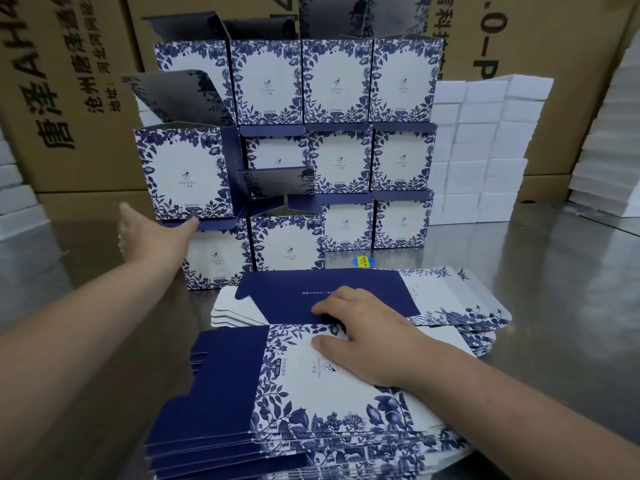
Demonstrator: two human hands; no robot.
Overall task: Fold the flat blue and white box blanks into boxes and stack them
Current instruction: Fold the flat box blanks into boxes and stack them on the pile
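Observation:
Folded blue and white boxes point(332, 81) stand stacked in rows at the back of the metal table point(86, 323). One folded box point(183, 174) sits on the left column with its lid flap up. My left hand point(152, 233) reaches to its bottom edge, fingers straight, thumb touching the underside. Two piles of flat blanks lie in front: a near pile point(277, 393) and a far pile point(433, 306). My right hand point(360, 330) rests on top of them, fingertips curled at the edge of a navy flap point(329, 292).
Large brown cartons point(69, 81) with printed characters form a wall behind. Stacks of small white boxes point(485, 150) stand to the right of the folded boxes, more white stacks at both table edges. A blue and yellow sticker point(362, 261) lies on the table.

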